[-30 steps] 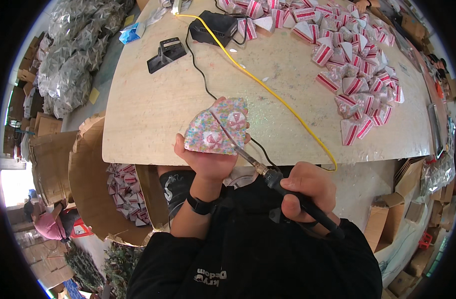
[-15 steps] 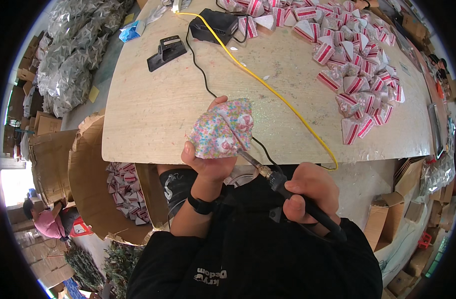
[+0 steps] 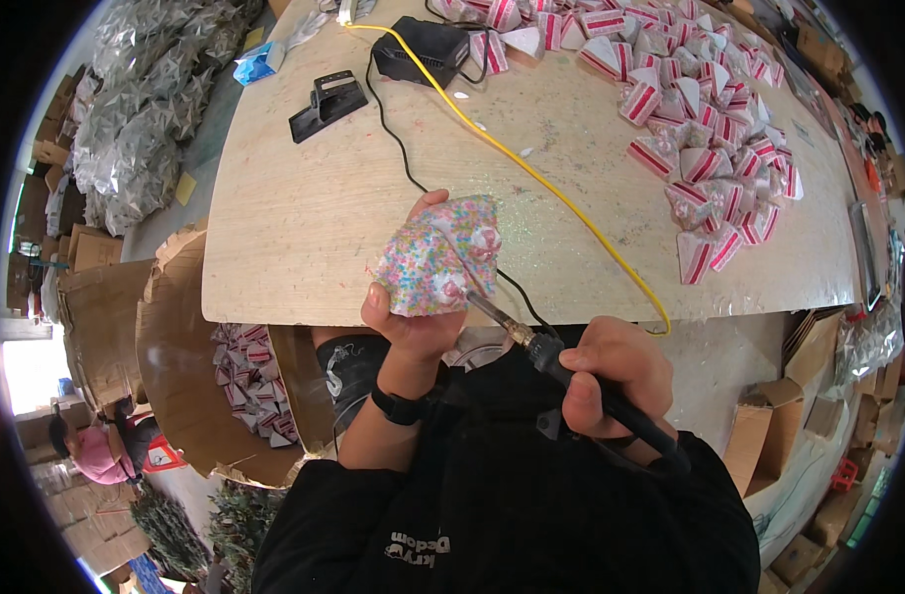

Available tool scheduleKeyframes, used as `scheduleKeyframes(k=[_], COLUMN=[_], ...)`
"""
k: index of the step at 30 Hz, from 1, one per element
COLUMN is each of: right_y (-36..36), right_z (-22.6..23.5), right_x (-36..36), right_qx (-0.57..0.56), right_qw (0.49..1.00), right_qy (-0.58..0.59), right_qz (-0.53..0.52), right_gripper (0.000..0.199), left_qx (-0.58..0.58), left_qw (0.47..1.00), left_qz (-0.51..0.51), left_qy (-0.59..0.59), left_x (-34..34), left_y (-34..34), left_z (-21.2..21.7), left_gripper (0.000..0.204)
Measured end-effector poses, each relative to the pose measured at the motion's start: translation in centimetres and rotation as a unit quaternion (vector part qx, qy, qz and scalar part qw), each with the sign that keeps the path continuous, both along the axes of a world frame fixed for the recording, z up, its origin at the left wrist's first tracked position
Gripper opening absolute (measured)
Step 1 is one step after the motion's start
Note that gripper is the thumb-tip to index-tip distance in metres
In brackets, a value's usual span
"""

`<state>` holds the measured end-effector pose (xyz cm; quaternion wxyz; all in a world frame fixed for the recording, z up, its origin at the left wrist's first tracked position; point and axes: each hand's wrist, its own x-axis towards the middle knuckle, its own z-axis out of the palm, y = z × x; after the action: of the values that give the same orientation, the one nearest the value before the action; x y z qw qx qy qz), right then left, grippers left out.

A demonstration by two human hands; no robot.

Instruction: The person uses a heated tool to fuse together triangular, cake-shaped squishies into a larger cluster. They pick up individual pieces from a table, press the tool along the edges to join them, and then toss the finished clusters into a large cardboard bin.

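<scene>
My left hand (image 3: 420,329) holds up an imitation cake slice (image 3: 428,252) covered in pastel sprinkles, with pink-and-white rosettes and a groove across its top. Fingers and thumb grip it from beneath and the sides. In my right hand (image 3: 620,374) is a soldering iron (image 3: 543,350) with a black handle, thumb and fingers wrapped round it. Its metal tip points up to the left and meets the slice's lower right edge beside a rosette. A black cord runs behind the slice.
Many pink-and-white wedge pieces (image 3: 710,163) cover the table's (image 3: 294,228) right side. A black power unit (image 3: 423,51), a black stand (image 3: 329,104) and a yellow cable (image 3: 531,173) lie on it. A cardboard box (image 3: 180,376) of wedges stands left. Further left sits a person in pink (image 3: 104,453).
The iron's tip has shifted slightly left and up, onto the slice near the lower rosette. My right hand moved a little with it. The slice stays in my left hand.
</scene>
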<state>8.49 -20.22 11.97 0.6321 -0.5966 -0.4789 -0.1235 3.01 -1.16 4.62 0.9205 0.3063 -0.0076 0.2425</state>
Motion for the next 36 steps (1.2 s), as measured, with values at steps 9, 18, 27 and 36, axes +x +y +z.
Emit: scheduleKeyframes(k=[9, 18, 27, 36], right_y=[0.2, -0.9, -0.5, -1.6], right_z=[-0.2, -1.2, -1.0, -5.0], right_x=[0.0, 0.0, 0.1, 2.2], right_qx=[-0.004, 0.060, 0.057, 0.001], right_qw=[1.000, 0.998, 0.998, 0.973], right_qy=[0.013, 0.005, -0.013, 0.091], right_qz=[0.006, -0.017, -0.017, -0.210], right_gripper=[0.014, 0.022, 0.027, 0.043], left_qx=[-0.010, -0.201, -0.229, 0.252], left_qw=[1.000, 0.975, 0.969, 0.883], left_qz=[0.011, -0.015, -0.093, 0.388], left_qy=[0.010, 0.097, 0.000, 0.081], left_x=[0.1, 0.0, 0.1, -12.0], left_y=[-0.6, -0.4, 0.7, 15.4], left_z=[0.2, 1.6, 1.1, 9.2], left_gripper=[0.113, 0.109, 0.107, 0.087])
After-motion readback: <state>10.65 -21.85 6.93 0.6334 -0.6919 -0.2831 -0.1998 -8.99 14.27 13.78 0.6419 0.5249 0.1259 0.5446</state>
